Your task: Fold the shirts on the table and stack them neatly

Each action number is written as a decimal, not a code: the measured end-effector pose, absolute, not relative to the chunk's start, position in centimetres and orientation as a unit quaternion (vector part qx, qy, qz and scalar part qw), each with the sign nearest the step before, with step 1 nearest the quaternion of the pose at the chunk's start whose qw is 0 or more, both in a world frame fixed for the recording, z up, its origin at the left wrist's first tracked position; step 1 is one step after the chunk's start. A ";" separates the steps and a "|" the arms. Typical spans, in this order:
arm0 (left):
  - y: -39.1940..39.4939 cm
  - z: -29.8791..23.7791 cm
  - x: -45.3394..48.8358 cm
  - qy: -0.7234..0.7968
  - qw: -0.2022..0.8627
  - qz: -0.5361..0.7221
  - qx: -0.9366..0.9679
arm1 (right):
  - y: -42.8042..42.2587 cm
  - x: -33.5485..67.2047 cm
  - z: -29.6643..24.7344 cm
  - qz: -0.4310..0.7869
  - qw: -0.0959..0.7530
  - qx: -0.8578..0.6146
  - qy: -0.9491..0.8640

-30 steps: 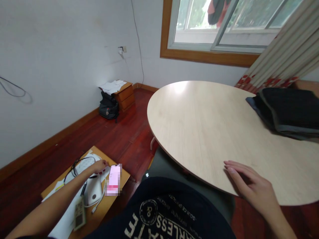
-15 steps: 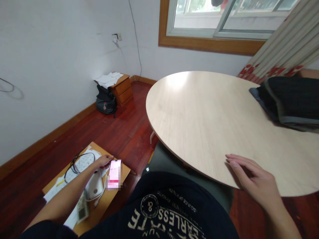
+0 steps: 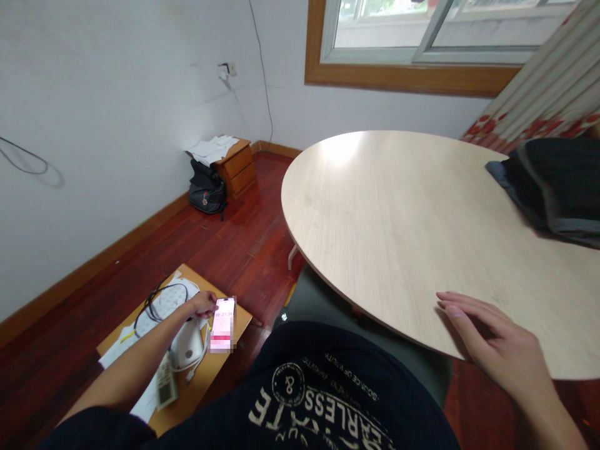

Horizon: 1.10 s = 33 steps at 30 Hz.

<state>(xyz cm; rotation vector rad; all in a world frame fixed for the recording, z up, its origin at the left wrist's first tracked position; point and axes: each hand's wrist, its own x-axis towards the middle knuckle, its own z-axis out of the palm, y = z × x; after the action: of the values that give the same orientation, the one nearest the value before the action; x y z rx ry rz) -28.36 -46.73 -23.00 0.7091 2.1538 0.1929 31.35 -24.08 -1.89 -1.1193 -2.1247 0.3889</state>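
My left hand reaches down to a small wooden table on the left. Its fingers are curled together at the upper left edge of a smartphone with a lit pink screen; how firmly they grip is hard to see. Beside the phone are a white device with a white cable, a remote control, black cables and papers. My right hand rests on the near edge of a round pale table, fingers stretched out, holding nothing.
Dark folded cloth lies on the round table's right side. A greyish-green seat is tucked beneath its near edge. Against the wall stand a black bag and a small drawer cabinet with papers on top. A curtain hangs beside the window.
The view has shifted slightly, so the scene sits a little further right. My left fingers have drawn in to the phone's upper left side. My right hand stays resting on the table.
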 end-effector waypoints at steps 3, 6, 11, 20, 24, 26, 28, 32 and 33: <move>-47.3 -22.8 -28.4 0.854 0.444 0.098 0.253 | -24.0 31.6 -2.1 0.143 0.352 -0.422 -0.823; -47.8 -22.7 -28.4 0.849 0.456 0.120 0.237 | -23.9 31.8 -2.1 0.146 0.345 -0.424 -0.825; -48.4 -22.8 -28.2 0.842 0.466 0.145 0.229 | -24.0 31.7 -2.0 0.147 0.333 -0.443 -0.820; -48.5 -23.6 -27.0 0.860 0.431 0.145 0.232 | -24.2 31.4 -1.4 0.146 0.329 -0.455 -0.815; -48.3 -23.6 -26.7 0.864 0.422 0.136 0.239 | -24.2 31.4 -1.5 0.152 0.329 -0.463 -0.809; -48.2 -23.6 -26.7 0.865 0.418 0.131 0.244 | -24.2 31.4 -1.6 0.154 0.331 -0.462 -0.809; -48.2 -23.5 -26.6 0.868 0.411 0.125 0.249 | -24.2 31.5 -1.7 0.153 0.334 -0.457 -0.810; -48.1 -23.5 -26.6 0.871 0.402 0.118 0.258 | -24.3 31.3 -1.5 0.151 0.333 -0.454 -0.813; -48.1 -23.6 -26.7 0.870 0.402 0.117 0.260 | -24.3 31.2 -1.5 0.151 0.334 -0.453 -0.813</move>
<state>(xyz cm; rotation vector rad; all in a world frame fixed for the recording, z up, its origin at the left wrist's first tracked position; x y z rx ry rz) -26.66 -48.12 -23.58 0.6573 2.1998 0.2948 31.23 -24.28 -1.45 -1.1821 -2.1226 0.3951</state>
